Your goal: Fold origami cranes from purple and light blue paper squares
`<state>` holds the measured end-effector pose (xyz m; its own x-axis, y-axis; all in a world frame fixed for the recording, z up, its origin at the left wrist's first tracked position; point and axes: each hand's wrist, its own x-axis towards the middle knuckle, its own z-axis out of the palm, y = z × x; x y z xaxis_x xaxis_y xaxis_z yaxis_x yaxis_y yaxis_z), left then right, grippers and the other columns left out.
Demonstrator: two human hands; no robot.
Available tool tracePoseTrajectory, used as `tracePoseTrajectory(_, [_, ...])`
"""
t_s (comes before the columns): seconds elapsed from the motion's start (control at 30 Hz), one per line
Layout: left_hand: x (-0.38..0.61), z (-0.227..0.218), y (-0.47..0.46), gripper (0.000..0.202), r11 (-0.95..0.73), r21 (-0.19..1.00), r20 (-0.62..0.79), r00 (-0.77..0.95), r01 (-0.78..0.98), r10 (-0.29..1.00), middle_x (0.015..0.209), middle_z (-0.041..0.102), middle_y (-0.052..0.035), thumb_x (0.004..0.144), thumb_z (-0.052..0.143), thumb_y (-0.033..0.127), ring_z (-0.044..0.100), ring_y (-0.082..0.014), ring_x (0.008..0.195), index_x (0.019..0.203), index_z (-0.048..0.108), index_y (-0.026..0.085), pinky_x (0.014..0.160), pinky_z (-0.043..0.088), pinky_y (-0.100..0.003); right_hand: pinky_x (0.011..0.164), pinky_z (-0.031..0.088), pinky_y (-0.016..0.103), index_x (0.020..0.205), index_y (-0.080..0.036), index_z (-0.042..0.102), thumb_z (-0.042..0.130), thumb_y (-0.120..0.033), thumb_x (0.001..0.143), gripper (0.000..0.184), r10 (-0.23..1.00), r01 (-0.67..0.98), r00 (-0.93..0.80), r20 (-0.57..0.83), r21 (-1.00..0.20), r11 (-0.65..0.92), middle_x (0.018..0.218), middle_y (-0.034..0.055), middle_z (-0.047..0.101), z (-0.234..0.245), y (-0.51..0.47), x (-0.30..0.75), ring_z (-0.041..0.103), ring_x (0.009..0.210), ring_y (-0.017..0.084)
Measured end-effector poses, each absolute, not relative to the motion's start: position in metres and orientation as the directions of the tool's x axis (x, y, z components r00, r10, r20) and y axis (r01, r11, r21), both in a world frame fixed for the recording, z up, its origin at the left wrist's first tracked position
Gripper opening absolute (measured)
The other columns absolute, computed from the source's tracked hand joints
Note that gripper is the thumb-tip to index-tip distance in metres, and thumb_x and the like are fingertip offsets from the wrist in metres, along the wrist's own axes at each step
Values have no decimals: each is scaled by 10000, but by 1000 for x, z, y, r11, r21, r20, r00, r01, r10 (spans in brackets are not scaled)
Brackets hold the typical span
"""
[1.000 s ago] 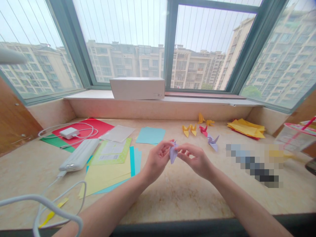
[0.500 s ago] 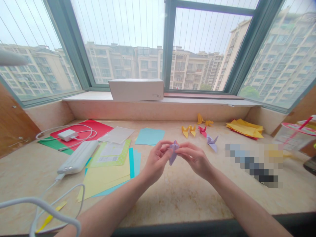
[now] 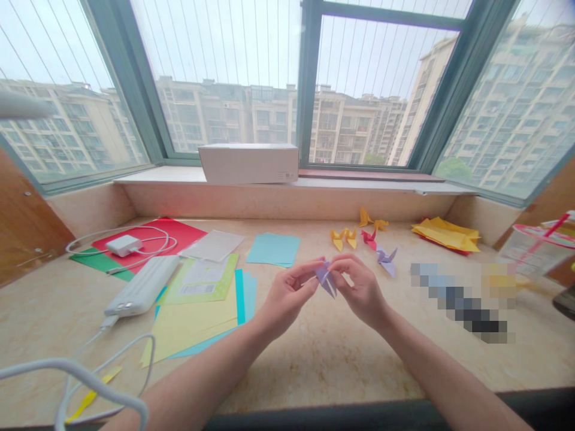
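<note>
Between my two hands is a small purple folded paper (image 3: 326, 279), its two narrow points aimed down toward me. My left hand (image 3: 290, 293) pinches its left side between thumb and fingers. On the other side my right hand (image 3: 362, 288) grips the right edge, fingers bent. The fingertips cover part of the paper's upper end. Just beyond my right hand lies a finished purple paper crane (image 3: 386, 260). Past it are a red paper crane (image 3: 369, 239) and several yellow paper cranes (image 3: 344, 238).
Blue paper squares (image 3: 273, 249), pale yellow sheets (image 3: 197, 326) and red paper (image 3: 166, 239) lie to the left. A white power bank (image 3: 142, 286) with cables sits there too. At right are yellow sheets (image 3: 445, 233) and a clear cup (image 3: 534, 254). A white box (image 3: 249, 164) stands on the sill.
The purple paper has turned, so its points now tilt down to the right and spread apart. My right hand has shifted its grip, with its fingers more bent.
</note>
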<state>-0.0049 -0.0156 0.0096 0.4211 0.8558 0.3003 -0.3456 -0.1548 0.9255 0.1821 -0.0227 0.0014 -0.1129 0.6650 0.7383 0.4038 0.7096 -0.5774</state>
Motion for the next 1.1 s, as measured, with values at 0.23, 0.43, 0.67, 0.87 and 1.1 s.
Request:
tracePoseTrajectory(0.23, [-1,7,-18,284,-253,920,352,351,-299,868,1088,739,-89,813,758,266,699,-201,1001,1070,692,166,876,558,-306,795,551,362,921,-217,664,608,-282,928,86,715,318,-69,696,-664,677,962,77,613,-4,-22,176,636,888,206])
tracePoseTrajectory(0.43, [-3,6,-15,175,-374,913,407,275,-164,871,1023,754,-69,876,686,307,690,-202,978,966,743,169,889,542,-306,824,527,362,842,-220,658,664,-283,899,85,753,221,-59,655,-727,650,956,67,619,-5,-22,173,626,901,203])
tracePoseTrajectory(0.67, [0,3,-11,281,-306,921,362,239,-241,901,1016,751,-75,826,741,284,694,-191,956,1065,653,165,831,534,-274,838,515,327,883,-224,654,706,-239,869,56,784,84,-21,621,-780,620,966,43,628,-6,-23,167,628,919,178])
tracePoseTrajectory(0.87, [0,8,-14,558,-222,933,298,260,-283,919,1038,755,-93,824,748,299,706,-179,921,1301,484,182,815,524,-264,831,517,300,884,-226,668,693,-235,880,26,791,75,3,611,-789,609,943,30,640,-2,-24,164,632,904,160])
tracePoseTrajectory(1.1, [0,8,-13,377,-214,950,277,294,-229,915,1082,739,-113,812,756,328,689,-214,1019,1109,620,140,865,529,-291,781,514,312,869,-227,646,715,-239,861,71,787,115,52,614,-787,606,865,15,648,-9,-20,166,628,830,162])
